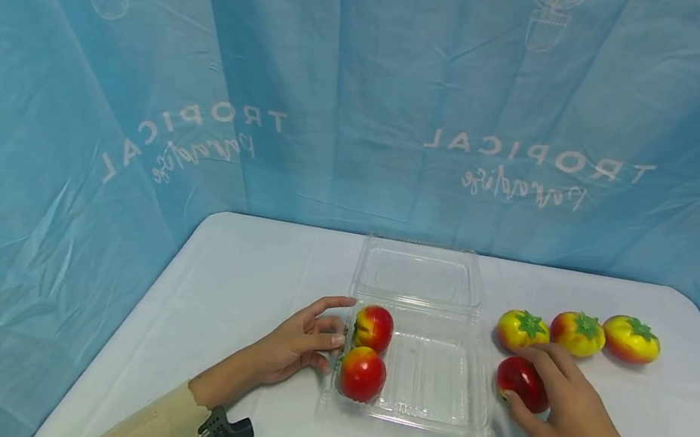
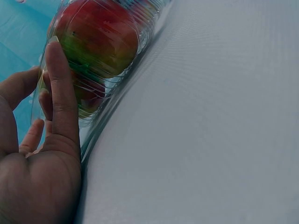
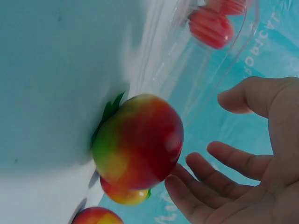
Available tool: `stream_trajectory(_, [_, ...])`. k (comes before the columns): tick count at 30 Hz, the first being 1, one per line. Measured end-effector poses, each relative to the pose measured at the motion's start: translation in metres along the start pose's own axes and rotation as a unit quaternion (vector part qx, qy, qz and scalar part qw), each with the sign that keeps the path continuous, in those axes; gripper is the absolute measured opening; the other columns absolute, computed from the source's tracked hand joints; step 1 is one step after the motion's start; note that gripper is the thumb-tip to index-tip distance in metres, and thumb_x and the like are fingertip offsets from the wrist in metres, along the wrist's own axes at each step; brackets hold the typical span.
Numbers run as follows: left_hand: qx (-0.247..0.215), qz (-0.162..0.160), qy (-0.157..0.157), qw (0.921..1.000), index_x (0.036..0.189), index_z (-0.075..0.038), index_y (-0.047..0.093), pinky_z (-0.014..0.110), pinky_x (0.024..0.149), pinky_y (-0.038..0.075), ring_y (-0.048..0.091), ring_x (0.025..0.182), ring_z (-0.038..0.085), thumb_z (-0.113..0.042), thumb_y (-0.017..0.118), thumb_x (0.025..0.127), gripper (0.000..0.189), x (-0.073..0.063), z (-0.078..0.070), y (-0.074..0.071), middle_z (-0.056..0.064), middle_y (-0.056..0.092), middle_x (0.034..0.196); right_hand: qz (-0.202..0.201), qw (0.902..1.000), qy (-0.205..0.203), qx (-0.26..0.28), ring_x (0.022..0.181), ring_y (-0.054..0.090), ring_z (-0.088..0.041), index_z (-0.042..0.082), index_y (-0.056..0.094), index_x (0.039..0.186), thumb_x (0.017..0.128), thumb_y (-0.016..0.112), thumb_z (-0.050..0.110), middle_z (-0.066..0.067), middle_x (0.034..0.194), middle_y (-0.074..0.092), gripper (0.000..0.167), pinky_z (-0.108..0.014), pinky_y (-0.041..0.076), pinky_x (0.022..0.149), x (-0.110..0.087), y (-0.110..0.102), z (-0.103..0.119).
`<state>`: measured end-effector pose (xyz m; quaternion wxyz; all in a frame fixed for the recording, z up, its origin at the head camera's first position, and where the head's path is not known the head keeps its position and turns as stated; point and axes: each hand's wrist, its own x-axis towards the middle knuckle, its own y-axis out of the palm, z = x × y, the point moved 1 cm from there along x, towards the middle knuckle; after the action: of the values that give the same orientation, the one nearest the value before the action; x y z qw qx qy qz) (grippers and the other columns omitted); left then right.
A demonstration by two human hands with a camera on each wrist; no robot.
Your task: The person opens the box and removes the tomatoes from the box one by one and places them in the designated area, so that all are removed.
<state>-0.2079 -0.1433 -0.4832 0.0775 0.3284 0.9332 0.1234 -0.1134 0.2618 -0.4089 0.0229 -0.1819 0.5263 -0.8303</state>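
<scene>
Dark red fruit [image 1: 519,377] on the table, just left of the right palm, at the fingertips. Right hand [image 1: 571,406] spread around it, no firm hold visible; contact can't be confirmed. Leafy end down toward the table; near-round, long axis unclear. Clear box [image 1: 444,382] lies left, vacant right part facing the fruit, two red fruits [image 1: 362,375] at its left. Left hand [image 1: 297,348] loose at the box's left wall, too far; right's nearer.
</scene>
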Motion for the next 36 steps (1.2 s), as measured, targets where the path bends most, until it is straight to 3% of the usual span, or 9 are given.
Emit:
stream_trajectory(11, [-0.007, 0.002, -0.006, 1.0000, 0.165, -0.015, 0.030, 0.029, 0.073, 0.065, 0.067, 0.086, 0.013, -0.007, 0.065, 0.105, 0.070, 0.000, 0.001, 0.000, 0.003, 0.060, 0.109, -0.024, 0.9988, -0.041, 0.006, 0.110, 0.063, -0.022, 0.020, 0.065, 0.132, 0.076, 0.094, 0.012, 0.001, 0.128, 0.061, 0.064, -0.050, 0.065, 0.087, 0.001, 0.007, 0.014])
stream_trajectory(20, [-0.007, 0.005, -0.005, 1.0000, 0.165, -0.016, 0.031, 0.029, 0.074, 0.065, 0.067, 0.087, 0.012, -0.006, 0.064, 0.105, 0.069, -0.001, 0.000, 0.000, 0.003, 0.060, 0.109, -0.017, 0.9983, -0.054, 0.012, 0.114, 0.063, -0.017, 0.022, 0.066, 0.130, 0.079, 0.094, 0.018, 0.006, 0.130, 0.060, 0.059, -0.046, 0.063, 0.094, 0.004, 0.014, 0.031])
stream_trajectory(36, [-0.001, 0.003, 0.002, 1.0000, 0.165, -0.014, 0.030, 0.029, 0.072, 0.065, 0.066, 0.087, 0.013, -0.007, 0.065, 0.105, 0.070, 0.000, 0.000, 0.000, 0.003, 0.060, 0.108, -0.011, 0.9962, -0.081, 0.028, 0.116, 0.059, -0.010, 0.025, 0.066, 0.130, 0.076, 0.097, 0.021, 0.010, 0.128, 0.060, 0.062, -0.040, 0.065, 0.089, 0.012, 0.026, 0.050])
